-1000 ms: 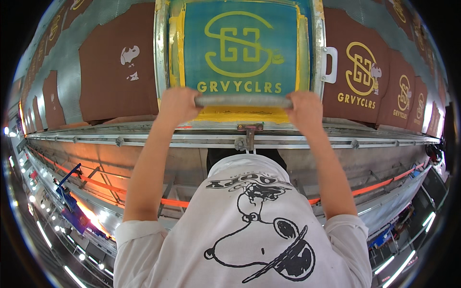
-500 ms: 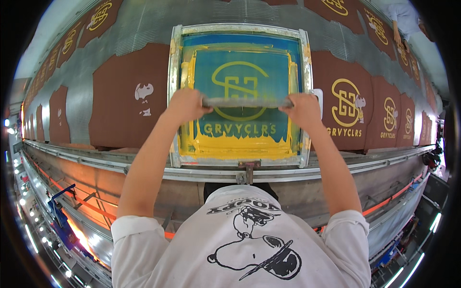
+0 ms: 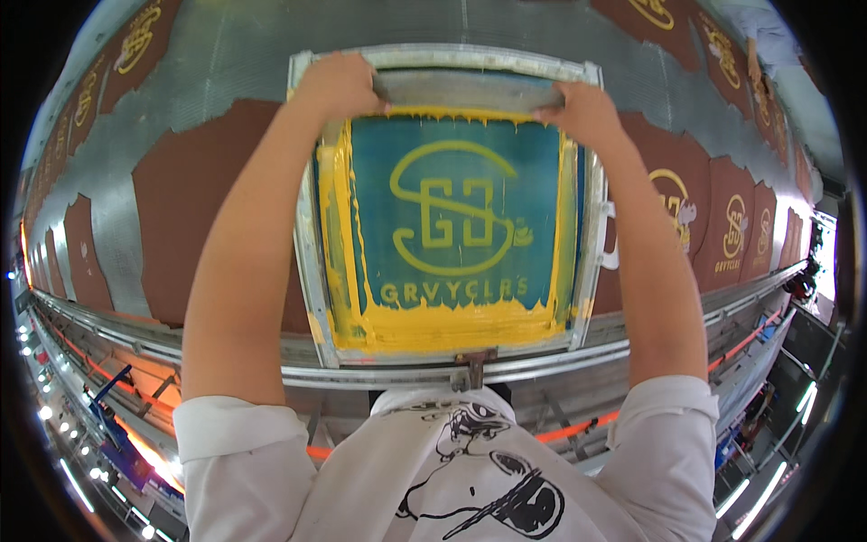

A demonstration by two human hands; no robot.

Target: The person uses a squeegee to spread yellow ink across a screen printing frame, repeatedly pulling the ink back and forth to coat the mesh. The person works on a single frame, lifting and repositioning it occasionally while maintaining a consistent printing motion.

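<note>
Over the last second, the long grey squeegee-like bar (image 3: 465,90) has travelled from the lower end of the blue-green mesh panel (image 3: 542,172) to its top edge, now at the upper centre of the frame. Both bare hands grip it, the left hand (image 3: 339,88) at its left end and the right hand (image 3: 582,113) at its right. Thick yellow ink (image 3: 452,330) lies along the panel's bottom and sides, with a ragged line just below the bar. This pass across the pale metal-framed screen (image 3: 470,56) therefore seems nearly complete.
</note>
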